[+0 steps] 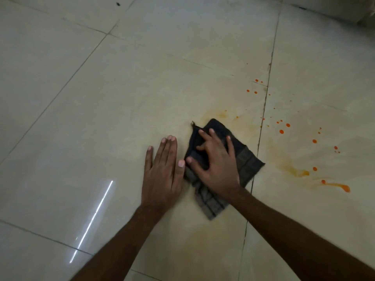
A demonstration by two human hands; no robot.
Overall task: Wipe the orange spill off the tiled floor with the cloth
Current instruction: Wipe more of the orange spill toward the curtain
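Observation:
A dark folded cloth (pixel 247 163) lies flat on the cream tiled floor (pixel 101 118) near the middle. My right hand (pixel 215 165) presses down on the cloth with fingers spread and curled into it. My left hand (pixel 162 173) rests flat on the bare tile just left of the cloth, fingers together, holding nothing. The orange spill (pixel 336 186) lies to the right of the cloth: thick streaks low on the right, scattered drops (pixel 281 131) above them, and faint orange smears (pixel 221 114) just beyond the cloth.
A dark grout line (pixel 263 110) runs down past the cloth's right side. A base of a wall or cabinet (pixel 332 7) shows at the top right. A light reflects as a bright streak (pixel 93 220) on the tile at lower left.

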